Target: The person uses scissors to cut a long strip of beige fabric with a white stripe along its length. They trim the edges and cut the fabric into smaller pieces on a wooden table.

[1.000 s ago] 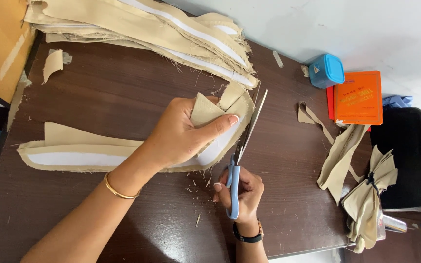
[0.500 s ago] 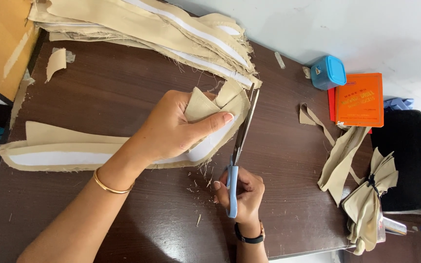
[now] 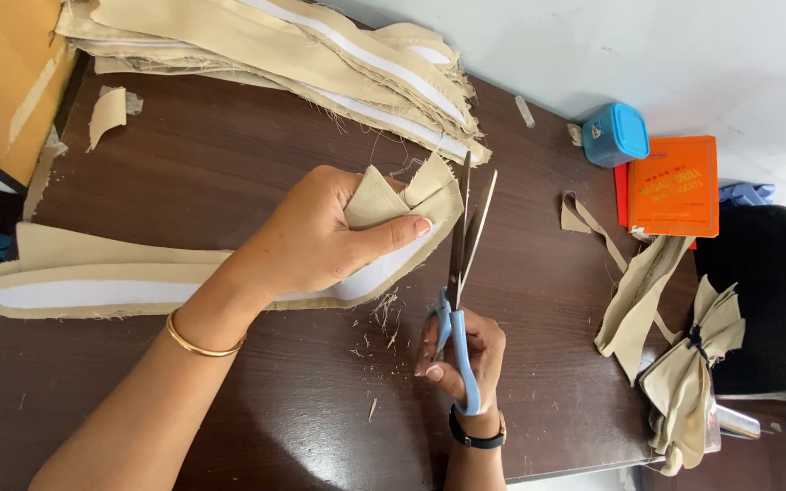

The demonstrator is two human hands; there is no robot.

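My left hand (image 3: pixel 320 241) pinches the folded end of a tan fabric strip (image 3: pixel 138 286) lying across the dark surface (image 3: pixel 229 164) — my right hand (image 3: pixel 461 359) closed in a grip on blue-handled scissors (image 3: pixel 461 273), blades slightly parted at the strip's edge. Trimming is under way, by my judgement — steady fabric matters for the cut.

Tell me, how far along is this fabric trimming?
Threads and offcuts on the table suggest earlier trimming. Now the left hand holds a beige strip while the right hand works scissors at its end. A pile waits behind.
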